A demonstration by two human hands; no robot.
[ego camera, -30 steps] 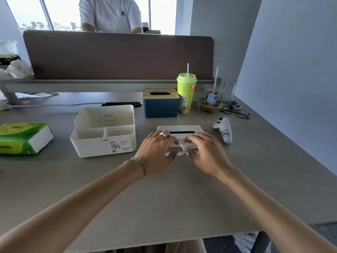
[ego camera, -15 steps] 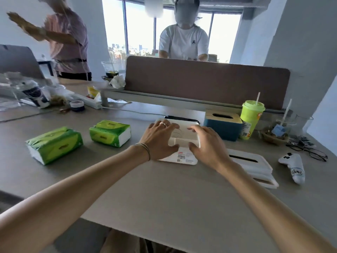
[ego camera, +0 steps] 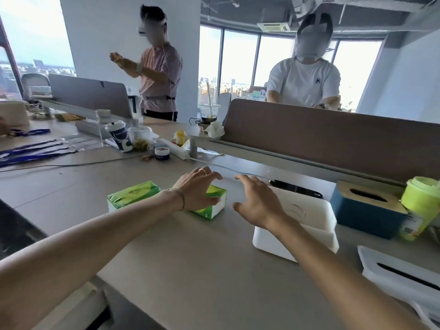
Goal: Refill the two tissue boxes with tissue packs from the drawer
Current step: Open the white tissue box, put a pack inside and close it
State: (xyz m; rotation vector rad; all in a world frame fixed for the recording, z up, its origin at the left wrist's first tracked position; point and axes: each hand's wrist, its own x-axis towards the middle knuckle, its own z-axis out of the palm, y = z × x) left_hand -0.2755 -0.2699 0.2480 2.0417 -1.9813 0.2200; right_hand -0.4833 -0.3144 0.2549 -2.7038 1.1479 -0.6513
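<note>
Both hands left the white box (ego camera: 316, 225); left hand (ego camera: 195, 189) grips tissue pack (ego camera: 212, 203), right hand (ego camera: 257, 201) spread.

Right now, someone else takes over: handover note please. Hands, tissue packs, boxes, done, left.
Left hand: on the nearer green tissue pack, fingers curled over its top, grip forming.
Right hand: open, hovering between that pack and the white tissue box.
Second green tissue pack lies left of the first, untouched.
White tissue box is open; its lid lies on the desk to the right.
Blue tissue box stands behind with its wooden lid on.
Done: white box opened.
Left: pack into the white box, lid on, then the blue one.
</note>
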